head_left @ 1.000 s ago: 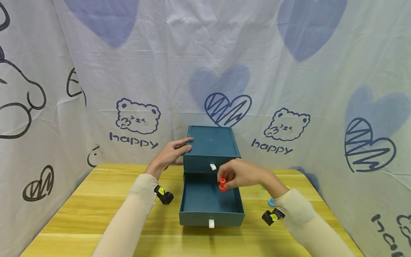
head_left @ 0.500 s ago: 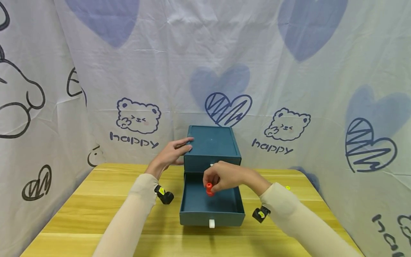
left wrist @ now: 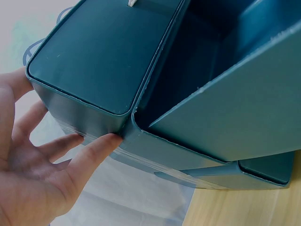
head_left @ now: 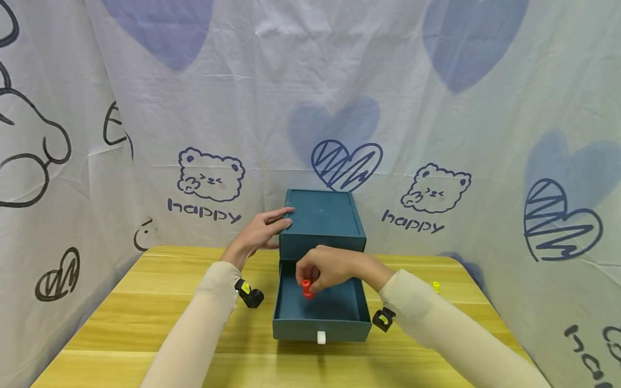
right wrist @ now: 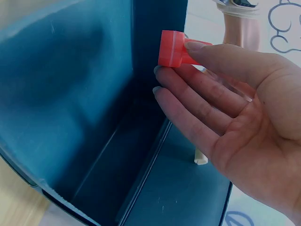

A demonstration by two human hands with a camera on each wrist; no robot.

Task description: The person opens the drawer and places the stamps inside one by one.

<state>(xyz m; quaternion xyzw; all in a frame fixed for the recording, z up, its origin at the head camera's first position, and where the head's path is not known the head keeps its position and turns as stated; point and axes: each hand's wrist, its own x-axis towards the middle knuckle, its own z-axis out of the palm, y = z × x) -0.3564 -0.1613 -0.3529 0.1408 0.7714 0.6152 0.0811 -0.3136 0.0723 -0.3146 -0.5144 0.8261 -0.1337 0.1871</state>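
My right hand (head_left: 332, 265) pinches a small red stamp-shaped piece (head_left: 306, 290) over the left half of a pulled-out drawer (head_left: 320, 330). In the right wrist view this red piece (right wrist: 170, 48) has a wide round base and a narrower stem between thumb and fingers. The drawer is the lower one of a dark teal two-drawer box (head_left: 322, 213); the upper is closed. With fingers extended, my left hand (head_left: 258, 234) rests against the box's left side. The left wrist view has that hand (left wrist: 40, 174) touching the box by its fingertips, gripping nothing.
A white pull tab (head_left: 321, 338) sticks out from the drawer front. To the right on the wooden table (head_left: 233, 366) stands a small yellow piece (head_left: 436, 286), partly behind the right sleeve. A printed cloth (head_left: 271, 134) hangs behind and at the sides.
My right hand has carried the red piece leftward and slightly lower, from the drawer's right side to its left part. My left hand stays against the box.
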